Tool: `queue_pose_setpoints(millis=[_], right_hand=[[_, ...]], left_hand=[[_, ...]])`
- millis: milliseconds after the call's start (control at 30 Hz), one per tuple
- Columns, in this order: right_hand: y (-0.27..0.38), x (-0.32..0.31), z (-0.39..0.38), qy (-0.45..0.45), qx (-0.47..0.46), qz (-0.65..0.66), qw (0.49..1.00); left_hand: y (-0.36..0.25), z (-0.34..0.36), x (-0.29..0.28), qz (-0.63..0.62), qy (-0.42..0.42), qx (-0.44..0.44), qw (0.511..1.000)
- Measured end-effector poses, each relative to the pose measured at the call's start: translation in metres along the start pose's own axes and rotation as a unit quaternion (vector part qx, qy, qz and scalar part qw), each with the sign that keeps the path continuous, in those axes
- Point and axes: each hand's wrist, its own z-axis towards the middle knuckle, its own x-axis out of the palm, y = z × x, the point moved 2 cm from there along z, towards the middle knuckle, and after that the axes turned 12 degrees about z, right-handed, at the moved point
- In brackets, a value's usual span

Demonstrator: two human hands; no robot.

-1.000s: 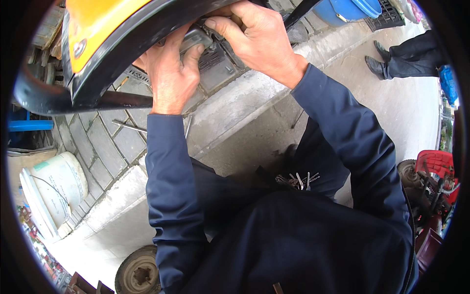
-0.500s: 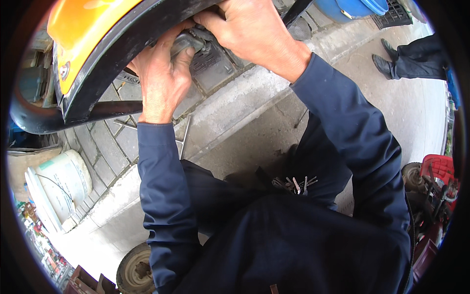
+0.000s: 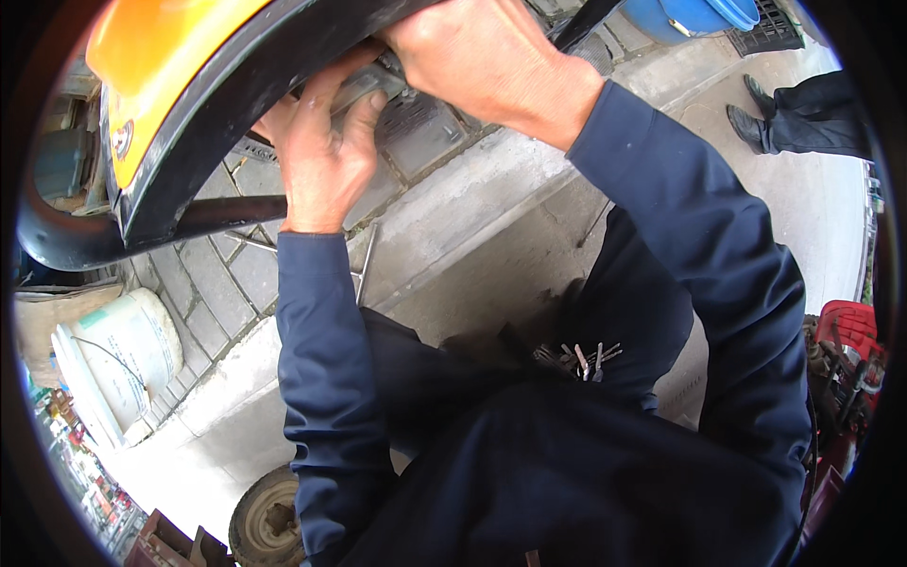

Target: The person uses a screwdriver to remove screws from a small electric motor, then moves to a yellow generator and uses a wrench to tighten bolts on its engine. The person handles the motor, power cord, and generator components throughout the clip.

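Under the curved black frame [image 3: 231, 113] of an orange body panel [image 3: 175, 57], both my hands work close together. My left hand [image 3: 326, 161] has its thumb and fingers round a small grey part [image 3: 362, 83], whose exact kind I cannot make out. Just to the right, my right hand [image 3: 491, 61] reaches in from the kerb side with its fingers curled against the same spot. Its fingertips are hidden by the frame and the hand itself, along with whatever they grip. A thick black tube [image 3: 222, 213] runs out below the frame beside my left wrist.
Thin metal rods, one a bar [image 3: 367, 265], lie on the paving by the kerb [image 3: 491, 180]. A white bucket [image 3: 123, 364] stands at left, a blue bucket [image 3: 666, 21] and black crate [image 3: 770, 28] at far right. Another person's legs [image 3: 812, 113] are at right; a wheel [image 3: 269, 520] is lower left.
My right hand has shifted slightly, its fingers now further behind the frame and its thumb less visible. My left hand keeps its hold on the grey part. The whole view has moved a little.
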Motion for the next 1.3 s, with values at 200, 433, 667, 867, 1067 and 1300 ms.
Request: queue_pose_setpoints(millis=[200,433,667,867,1067,1300], right_hand=[[0.0,0.008,0.001,-0.048,0.027,0.063,0.997],[0.002,0.009,0.004,-0.071,0.035,0.094,0.992],[0.007,0.003,-0.004,-0.06,0.097,0.163,0.98],[0.003,0.001,-0.003,-0.068,0.068,0.169,0.981],[0.007,-0.009,-0.006,-0.027,0.079,0.129,0.988],[0.008,-0.006,-0.006,0.106,0.182,0.034,0.977]], left_hand=[[0.004,-0.001,0.004,-0.016,-0.023,0.006,1.0],[0.008,-0.002,0.006,-0.012,-0.044,0.012,0.999],[0.009,-0.002,0.007,-0.016,-0.038,0.013,0.999],[0.004,-0.002,0.004,0.002,-0.024,-0.001,1.0],[0.005,-0.001,0.006,0.023,-0.03,-0.02,0.999],[0.006,-0.001,0.007,0.01,-0.024,-0.014,1.0]])
